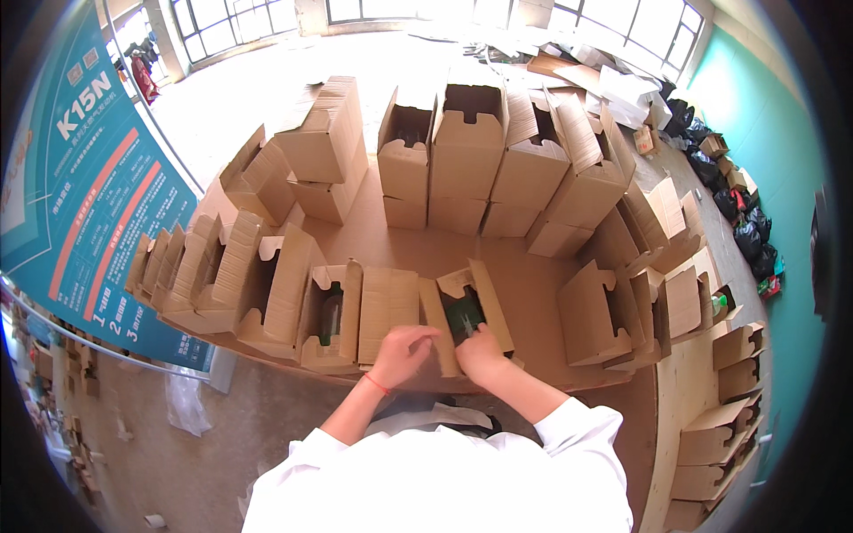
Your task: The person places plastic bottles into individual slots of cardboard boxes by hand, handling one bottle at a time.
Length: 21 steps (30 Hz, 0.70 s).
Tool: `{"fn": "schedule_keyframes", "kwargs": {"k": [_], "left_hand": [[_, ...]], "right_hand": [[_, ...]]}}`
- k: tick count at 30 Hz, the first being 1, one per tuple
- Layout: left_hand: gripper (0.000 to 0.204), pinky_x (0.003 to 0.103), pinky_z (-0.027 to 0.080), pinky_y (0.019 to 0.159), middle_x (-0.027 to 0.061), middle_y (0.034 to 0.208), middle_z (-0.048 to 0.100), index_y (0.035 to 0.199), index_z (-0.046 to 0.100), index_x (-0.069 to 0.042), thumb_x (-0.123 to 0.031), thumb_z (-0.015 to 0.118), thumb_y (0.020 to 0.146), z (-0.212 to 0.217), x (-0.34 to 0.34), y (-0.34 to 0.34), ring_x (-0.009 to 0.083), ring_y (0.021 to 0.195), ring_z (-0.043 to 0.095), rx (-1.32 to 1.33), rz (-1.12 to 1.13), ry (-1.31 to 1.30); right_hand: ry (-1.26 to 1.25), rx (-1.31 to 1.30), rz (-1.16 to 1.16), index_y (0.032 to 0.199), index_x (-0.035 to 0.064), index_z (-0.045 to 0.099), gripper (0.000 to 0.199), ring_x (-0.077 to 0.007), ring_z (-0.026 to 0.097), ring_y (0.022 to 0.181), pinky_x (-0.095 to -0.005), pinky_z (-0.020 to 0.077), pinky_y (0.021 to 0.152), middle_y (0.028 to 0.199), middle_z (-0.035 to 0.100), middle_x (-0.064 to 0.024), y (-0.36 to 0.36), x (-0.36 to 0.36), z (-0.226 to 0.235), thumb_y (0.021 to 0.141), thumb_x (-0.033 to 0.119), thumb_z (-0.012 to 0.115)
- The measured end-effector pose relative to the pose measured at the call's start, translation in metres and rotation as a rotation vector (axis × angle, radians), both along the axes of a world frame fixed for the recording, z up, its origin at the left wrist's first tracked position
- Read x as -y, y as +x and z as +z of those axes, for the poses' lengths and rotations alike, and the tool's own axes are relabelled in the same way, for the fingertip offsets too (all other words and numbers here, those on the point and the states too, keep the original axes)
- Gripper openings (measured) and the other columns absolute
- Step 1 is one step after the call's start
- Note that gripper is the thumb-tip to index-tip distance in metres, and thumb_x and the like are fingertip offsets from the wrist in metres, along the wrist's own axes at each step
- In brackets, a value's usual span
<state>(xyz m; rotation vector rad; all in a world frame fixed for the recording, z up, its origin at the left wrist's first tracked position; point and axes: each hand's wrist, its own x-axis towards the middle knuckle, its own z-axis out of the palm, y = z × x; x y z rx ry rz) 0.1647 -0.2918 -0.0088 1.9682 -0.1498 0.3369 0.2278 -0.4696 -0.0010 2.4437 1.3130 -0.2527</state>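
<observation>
An open cardboard box (435,324) stands at the table's near edge in front of me, with its flaps raised at both sides. Inside it shows dark green glass, apparently a bottle (462,315). My right hand (481,353) is at the near end of this box, fingers bent down and closed over its edge; what they grip is hidden. My left hand (404,355) hovers by the box's left flap, fingers loosely stretched to the right and holding nothing. Just left of it stands a closed carton (389,302). Another open box (322,342) farther left holds a green bottle (331,315).
Several tall open cartons (466,151) stand along the table's far side. More boxes line the left (222,275) and right (593,315). A blue-green banner (98,204) rises at the left. Black bags (706,173) lie along the green wall at the right.
</observation>
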Motion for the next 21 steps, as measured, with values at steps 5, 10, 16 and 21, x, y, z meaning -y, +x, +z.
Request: {"fn": "schedule_keyframes", "kwargs": {"k": [5, 10, 16, 21], "left_hand": [[0.048, 0.039, 0.046, 0.087, 0.0104, 0.101, 0.066, 0.132, 0.052, -0.011, -0.007, 0.06, 0.084, 0.008, 0.0, -0.006, 0.0298, 0.091, 0.06, -0.025, -0.055, 0.213], [0.077, 0.045, 0.037, 0.104, 0.0197, 0.136, 0.046, 0.148, 0.03, -0.012, -0.024, 0.068, 0.082, 0.019, 0.016, -0.009, 0.0366, 0.121, 0.047, -0.006, -0.083, 0.411], [0.097, 0.052, 0.025, 0.112, 0.0283, 0.15, 0.022, 0.151, 0.022, -0.013, -0.038, 0.076, 0.075, 0.015, 0.041, -0.01, 0.0413, 0.139, 0.026, -0.028, -0.062, 0.444], [0.074, 0.054, 0.027, 0.11, 0.0284, 0.148, 0.028, 0.136, 0.045, -0.012, -0.034, 0.076, 0.073, 0.022, 0.044, -0.01, 0.0402, 0.134, 0.035, -0.09, 0.023, 0.585]], "right_hand": [[0.752, 0.051, -0.179, 0.11, 0.0057, 0.066, 0.039, -0.0309, 0.053, 0.117, -0.0424, 0.0398, 0.099, 0.12, 0.06, -0.0172, 0.023, 0.022, 0.045, 0.072, 0.015, 0.07], [1.153, -0.745, -0.785, 0.145, 0.0039, 0.035, 0.065, -0.0315, 0.034, 0.137, -0.0386, 0.0271, 0.113, 0.148, 0.037, -0.0189, 0.05, 0.066, 0.009, 0.087, 0.019, 0.061], [0.98, -0.874, -0.742, 0.146, -0.0032, 0.028, 0.062, -0.0279, 0.031, 0.14, -0.0334, 0.0236, 0.114, 0.147, 0.038, -0.0215, 0.046, 0.062, 0.02, 0.089, 0.011, 0.049], [1.13, -0.792, -0.665, 0.147, -0.0039, 0.024, 0.071, -0.0316, 0.033, 0.139, -0.0363, 0.0269, 0.113, 0.148, 0.035, -0.0235, 0.025, 0.067, 0.006, 0.087, 0.014, 0.057]]}}
